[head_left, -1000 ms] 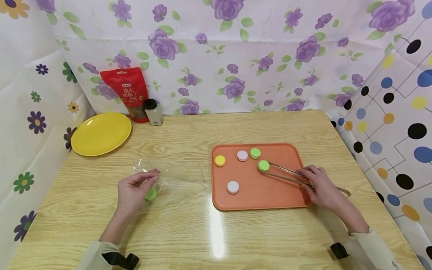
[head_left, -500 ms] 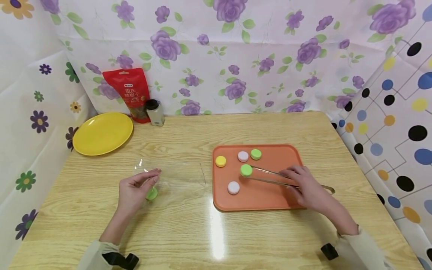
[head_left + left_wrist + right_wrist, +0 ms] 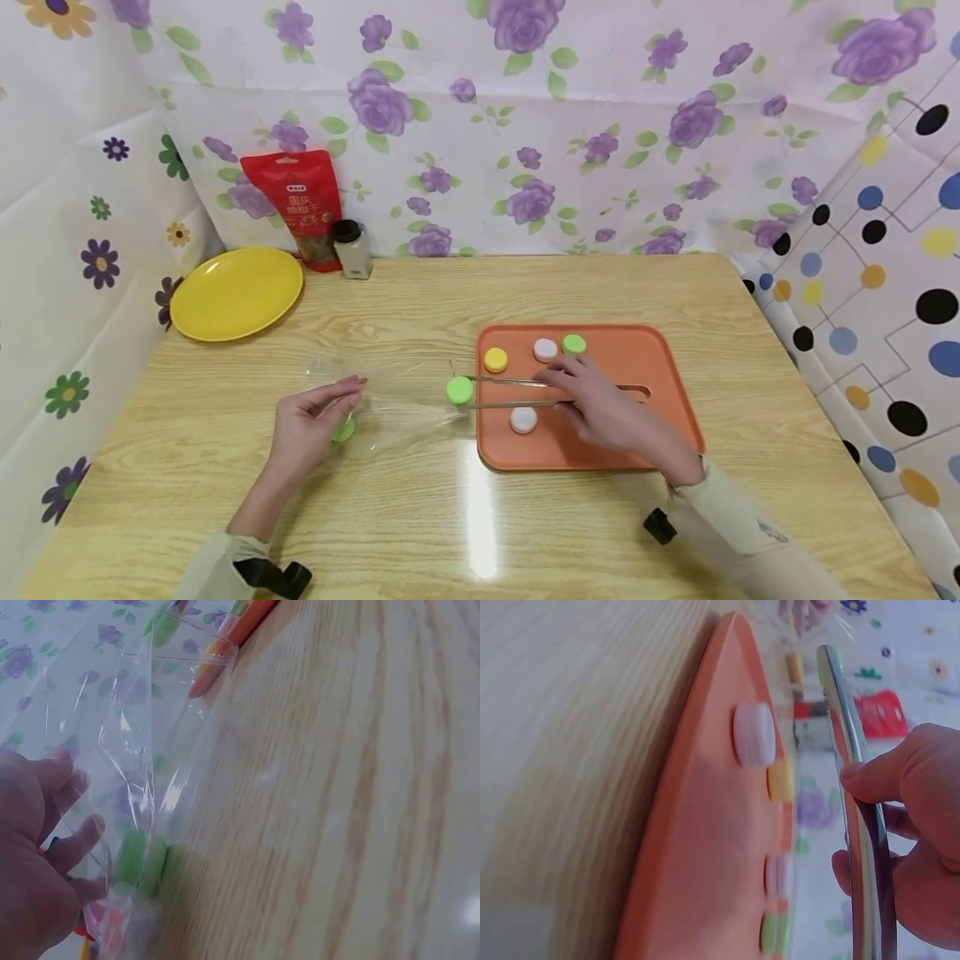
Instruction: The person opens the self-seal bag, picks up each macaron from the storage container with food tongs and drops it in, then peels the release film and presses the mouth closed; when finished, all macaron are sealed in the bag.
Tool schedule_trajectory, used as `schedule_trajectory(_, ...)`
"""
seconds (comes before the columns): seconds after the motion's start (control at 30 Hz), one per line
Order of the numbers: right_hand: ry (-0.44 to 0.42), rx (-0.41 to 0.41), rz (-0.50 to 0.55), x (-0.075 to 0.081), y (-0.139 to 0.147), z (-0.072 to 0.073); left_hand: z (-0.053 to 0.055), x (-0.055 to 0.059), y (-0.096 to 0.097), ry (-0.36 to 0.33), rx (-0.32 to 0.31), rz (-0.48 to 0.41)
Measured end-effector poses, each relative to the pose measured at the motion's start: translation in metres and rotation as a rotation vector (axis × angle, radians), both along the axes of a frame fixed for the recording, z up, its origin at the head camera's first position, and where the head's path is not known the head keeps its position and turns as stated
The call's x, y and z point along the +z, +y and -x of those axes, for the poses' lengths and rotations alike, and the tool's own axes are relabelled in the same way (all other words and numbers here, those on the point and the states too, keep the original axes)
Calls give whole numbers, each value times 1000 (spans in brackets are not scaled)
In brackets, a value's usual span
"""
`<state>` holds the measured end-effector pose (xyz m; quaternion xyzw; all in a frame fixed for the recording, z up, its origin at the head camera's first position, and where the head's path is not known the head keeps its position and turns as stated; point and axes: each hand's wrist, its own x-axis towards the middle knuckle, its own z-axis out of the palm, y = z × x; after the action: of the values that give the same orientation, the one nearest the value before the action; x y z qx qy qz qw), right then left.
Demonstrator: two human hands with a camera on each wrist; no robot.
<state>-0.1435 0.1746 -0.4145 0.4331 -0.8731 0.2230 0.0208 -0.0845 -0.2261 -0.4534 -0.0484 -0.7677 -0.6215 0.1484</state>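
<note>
Since the earlier frame the right hand (image 3: pixel 611 408) has moved left across the tray (image 3: pixel 663 371), bringing the tongs (image 3: pixel 880 862) and the green macaron (image 3: pixel 460 390) between their tips to the right end of the clear bag (image 3: pixel 401 408); whether it is inside, I cannot tell. Right hand: grips the tongs. Left hand (image 3: pixel 303 429): pinches the bag; a second green macaron (image 3: pixel 345 428) lies within, just beside it. Four macarons lie on the tray.
</note>
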Motion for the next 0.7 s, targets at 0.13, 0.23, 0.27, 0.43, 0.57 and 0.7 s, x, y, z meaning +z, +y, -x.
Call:
schedule_trajectory(0.13, -10, 44, -24, 1, -23, 8, 1, -1, -1, -10, -19, 39)
schedule_trajectory(0.23, -5, 81, -48, 3, -41, 13, 1, -2, -2, -20, -26, 55)
schedule_trajectory(0.27, -3, 92, -55, 4, -48, 14, 1, -2, -3, -23, -25, 62)
schedule_trajectory(0.43, -52, 117, -91, 9, -77, 17, 2, 1, -4, -41, -17, 102)
schedule_trajectory(0.57, -79, 96, -139, 10, -98, 18, 4, 3, -4, -47, -15, 151)
schedule_trajectory(0.7, -63, 91, -185, 7, -115, 18, 6, 6, -4, -51, -23, 179)
